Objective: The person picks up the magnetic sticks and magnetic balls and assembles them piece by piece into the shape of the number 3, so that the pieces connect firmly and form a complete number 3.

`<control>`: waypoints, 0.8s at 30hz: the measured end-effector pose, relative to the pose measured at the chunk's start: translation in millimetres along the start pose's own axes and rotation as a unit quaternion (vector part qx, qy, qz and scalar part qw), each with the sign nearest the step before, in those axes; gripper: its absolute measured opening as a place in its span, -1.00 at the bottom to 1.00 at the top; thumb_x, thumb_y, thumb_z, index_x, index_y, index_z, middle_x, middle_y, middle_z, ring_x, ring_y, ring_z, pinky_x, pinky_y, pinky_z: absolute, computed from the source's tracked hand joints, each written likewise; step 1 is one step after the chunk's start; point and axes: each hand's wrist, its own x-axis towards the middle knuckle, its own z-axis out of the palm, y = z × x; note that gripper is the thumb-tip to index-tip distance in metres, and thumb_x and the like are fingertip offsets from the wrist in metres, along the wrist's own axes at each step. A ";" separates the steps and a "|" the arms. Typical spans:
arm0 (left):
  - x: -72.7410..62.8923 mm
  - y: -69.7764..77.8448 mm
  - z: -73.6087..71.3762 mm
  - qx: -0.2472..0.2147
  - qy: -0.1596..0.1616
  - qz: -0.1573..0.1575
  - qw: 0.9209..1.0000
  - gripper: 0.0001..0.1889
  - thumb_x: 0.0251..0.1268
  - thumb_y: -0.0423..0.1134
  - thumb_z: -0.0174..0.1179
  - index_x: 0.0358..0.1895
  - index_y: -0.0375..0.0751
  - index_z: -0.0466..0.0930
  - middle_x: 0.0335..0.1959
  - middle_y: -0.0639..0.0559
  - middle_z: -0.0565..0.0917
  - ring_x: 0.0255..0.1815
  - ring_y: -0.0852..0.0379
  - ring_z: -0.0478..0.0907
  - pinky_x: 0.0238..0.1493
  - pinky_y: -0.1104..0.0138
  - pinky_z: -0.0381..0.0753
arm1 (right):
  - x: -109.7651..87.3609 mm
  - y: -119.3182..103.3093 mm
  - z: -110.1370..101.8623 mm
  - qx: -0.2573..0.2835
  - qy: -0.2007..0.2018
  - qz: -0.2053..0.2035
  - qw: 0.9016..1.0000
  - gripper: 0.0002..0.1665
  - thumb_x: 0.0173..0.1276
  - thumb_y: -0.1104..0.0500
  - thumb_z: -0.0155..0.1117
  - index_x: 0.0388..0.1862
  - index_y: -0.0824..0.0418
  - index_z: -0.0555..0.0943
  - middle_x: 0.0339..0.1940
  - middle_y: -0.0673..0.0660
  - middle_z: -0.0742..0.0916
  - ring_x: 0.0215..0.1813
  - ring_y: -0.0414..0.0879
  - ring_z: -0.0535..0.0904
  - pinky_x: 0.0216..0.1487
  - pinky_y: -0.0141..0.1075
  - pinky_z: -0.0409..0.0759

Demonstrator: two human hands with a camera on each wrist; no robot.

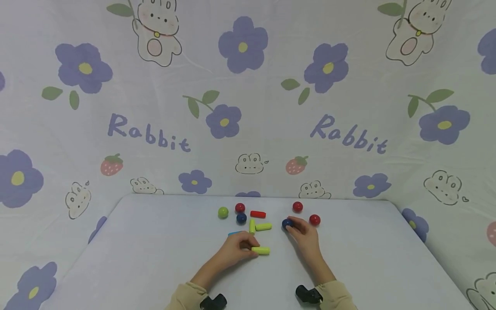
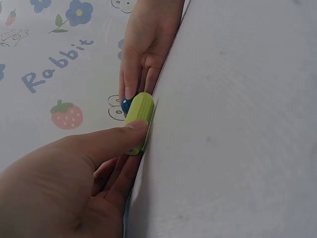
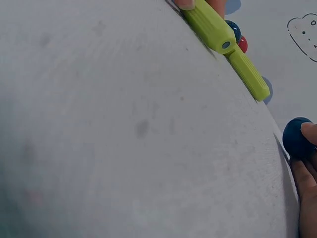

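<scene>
Between its thumb and fingers, my left hand (image 1: 237, 249) pinches one end of a ribbed yellow-green cylinder (image 1: 262, 250), low over the white table. The left wrist view shows the thumb lying across this cylinder (image 2: 142, 108). To the right, my right hand (image 1: 307, 237) holds a dark blue ball (image 1: 286, 223) by thumb and fingertips. At the right edge of the right wrist view, the blue ball (image 3: 296, 141) appears with the thumb on it. Just behind my left hand is a blue piece (image 1: 234, 233), mostly hidden by that hand.
Two more yellow-green cylinders (image 1: 252, 227) lie beyond my left hand, with a red cylinder (image 1: 258, 214) behind them. A green ball (image 1: 223, 212), a red ball (image 1: 240, 208) and another blue ball (image 1: 241, 218) sit left of these. Two red balls (image 1: 314, 220) lie near my right hand.
</scene>
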 end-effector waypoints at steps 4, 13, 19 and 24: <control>-0.3 -1.0 0.7 -0.003 -0.001 0.000 1.000 -0.78 0.05 -0.40 0.42 -0.21 -0.16 0.67 -0.13 -0.05 0.67 -0.13 0.28 0.62 -0.01 0.47 0.65 | -0.6 0.9 -0.5 0.005 0.004 0.000 1.000 -0.54 0.35 0.28 0.28 0.24 0.28 0.54 0.28 0.27 0.61 0.36 0.12 0.50 0.30 -0.21 0.49; -1.0 -1.2 0.3 -0.003 -0.005 -0.002 1.000 -0.79 0.07 -0.41 0.41 -0.20 -0.18 0.67 -0.13 -0.06 0.66 -0.13 0.33 0.61 0.00 0.50 0.63 | -7.4 1.4 -2.6 0.022 0.013 -0.032 0.999 -0.55 0.32 0.27 0.31 0.21 0.19 0.58 0.23 0.16 0.66 0.32 0.02 0.55 0.18 -0.44 0.56; -1.8 -1.2 0.4 0.000 -0.008 -0.006 1.000 -0.79 0.09 -0.39 0.40 -0.19 -0.18 0.66 -0.11 -0.06 0.66 -0.12 0.33 0.61 0.00 0.52 0.62 | -9.3 5.9 -2.2 0.033 0.000 -0.034 0.999 -0.55 0.30 0.21 0.36 0.18 0.14 0.61 0.21 0.14 0.68 0.30 0.00 0.56 0.15 -0.45 0.58; -3.0 1.8 0.0 0.003 -0.011 -0.009 1.000 -0.79 0.09 -0.41 0.39 -0.18 -0.18 0.66 -0.10 -0.06 0.66 -0.13 0.34 0.60 -0.02 0.52 0.63 | -13.2 5.7 -1.7 0.037 -0.021 -0.035 0.998 -0.58 0.28 0.17 0.39 0.14 0.08 0.63 0.18 0.08 0.70 0.29 -0.06 0.57 0.16 -0.47 0.57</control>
